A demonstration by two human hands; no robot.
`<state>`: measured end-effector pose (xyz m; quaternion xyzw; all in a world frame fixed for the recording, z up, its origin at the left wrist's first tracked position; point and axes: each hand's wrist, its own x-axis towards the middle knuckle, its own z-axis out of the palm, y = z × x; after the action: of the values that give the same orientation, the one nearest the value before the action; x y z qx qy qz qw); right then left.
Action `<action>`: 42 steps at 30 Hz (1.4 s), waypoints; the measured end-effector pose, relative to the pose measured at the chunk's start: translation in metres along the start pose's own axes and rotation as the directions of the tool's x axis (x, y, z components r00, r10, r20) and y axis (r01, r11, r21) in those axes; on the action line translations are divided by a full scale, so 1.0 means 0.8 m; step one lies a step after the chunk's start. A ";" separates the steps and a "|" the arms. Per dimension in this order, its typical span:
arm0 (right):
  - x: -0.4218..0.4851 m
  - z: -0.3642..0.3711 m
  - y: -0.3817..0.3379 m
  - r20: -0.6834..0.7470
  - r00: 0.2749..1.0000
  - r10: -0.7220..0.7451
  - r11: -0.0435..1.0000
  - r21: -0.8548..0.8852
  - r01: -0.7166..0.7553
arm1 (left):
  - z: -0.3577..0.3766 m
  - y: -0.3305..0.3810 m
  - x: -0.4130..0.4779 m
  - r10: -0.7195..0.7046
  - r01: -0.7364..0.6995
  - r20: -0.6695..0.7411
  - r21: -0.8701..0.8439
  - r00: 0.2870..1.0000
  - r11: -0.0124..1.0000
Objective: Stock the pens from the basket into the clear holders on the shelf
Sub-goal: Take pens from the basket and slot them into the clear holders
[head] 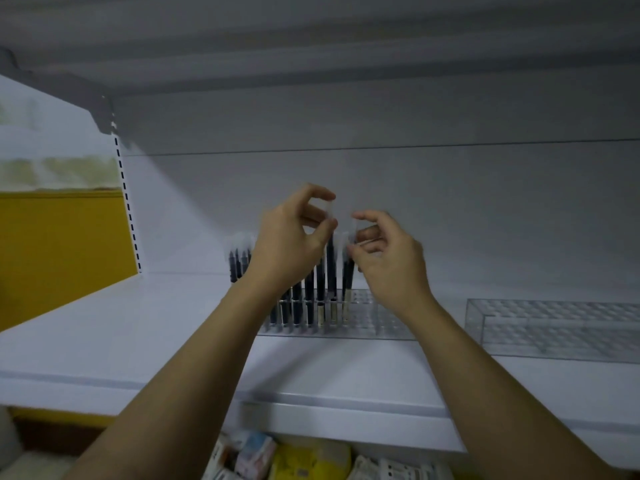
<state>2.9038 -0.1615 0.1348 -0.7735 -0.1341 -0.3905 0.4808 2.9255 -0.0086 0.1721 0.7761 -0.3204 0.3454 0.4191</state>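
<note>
Pinching 1 pen (331, 261) by its cap, left hand (291, 247); right hand (391, 265) pinching a 2nd pen (347, 275)

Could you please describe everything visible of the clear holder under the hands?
The clear holder is a transparent, plastic-looking rectangular rack with a grid of holes on top, flat on the white shelf. Dark pens with pale caps stand upright in its left part; its right holes empty. The left hand and right hand each pinch a pen top above it.
</note>
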 end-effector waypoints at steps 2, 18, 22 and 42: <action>-0.012 0.002 0.008 0.089 0.996 0.017 0.991 -0.134 -0.005 | -0.001 0.004 -0.001 0.008 -0.008 0.004 0.016 1.000 1.000; -0.030 -0.011 -0.001 0.267 0.962 0.054 0.854 -0.512 0.094 | 0.016 -0.017 -0.016 -0.037 -0.004 0.114 0.342 0.993 0.940; -0.034 -0.014 -0.003 0.267 0.960 0.084 0.867 -0.494 0.062 | 0.012 -0.015 -0.023 -0.002 -0.031 0.086 0.388 0.996 0.921; -0.190 -0.041 -0.022 0.245 0.967 0.064 0.875 -0.479 0.063 | 0.001 0.009 -0.210 0.075 -0.089 0.051 0.389 0.996 0.917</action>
<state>2.7777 -0.1552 0.0426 -0.9124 -0.0925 -0.3094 0.2515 2.8262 0.0223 0.0394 0.8359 -0.2845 0.4061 0.2355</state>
